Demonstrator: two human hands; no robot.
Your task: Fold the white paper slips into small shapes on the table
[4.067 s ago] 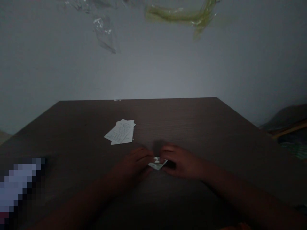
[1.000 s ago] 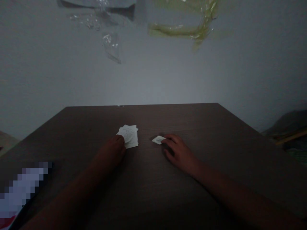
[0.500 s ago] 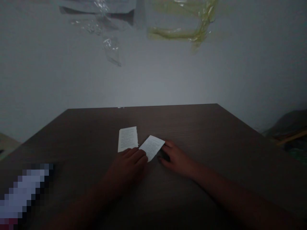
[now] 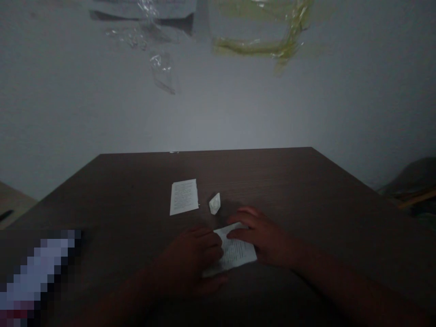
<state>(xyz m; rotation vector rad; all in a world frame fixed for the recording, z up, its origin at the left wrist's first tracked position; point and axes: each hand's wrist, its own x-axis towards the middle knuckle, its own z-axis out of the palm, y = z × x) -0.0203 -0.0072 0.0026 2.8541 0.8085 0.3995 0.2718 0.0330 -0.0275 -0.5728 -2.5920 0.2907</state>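
A sheet of printed paper lies at a slant between my two hands, low over the table. My left hand has its fingers curled over the left end of the sheet and hides that part. At the upper right edge my right hand grips the sheet, thumb on top, fingers along the far side. Just beyond, a small folded white piece of paper sits on the table, touched by neither hand. A pile of printed sheets lies flat to its left.
The brown table meets a grey wall with clear and yellow tape stuck on it. A pixelated, blurred-out object lies at the left front. Dark items stand off the right edge.
The printed sheet has come nearer to me and turned. My right hand now overlaps it with the thumb on top. The small folded paper has come into sight beyond my hands.
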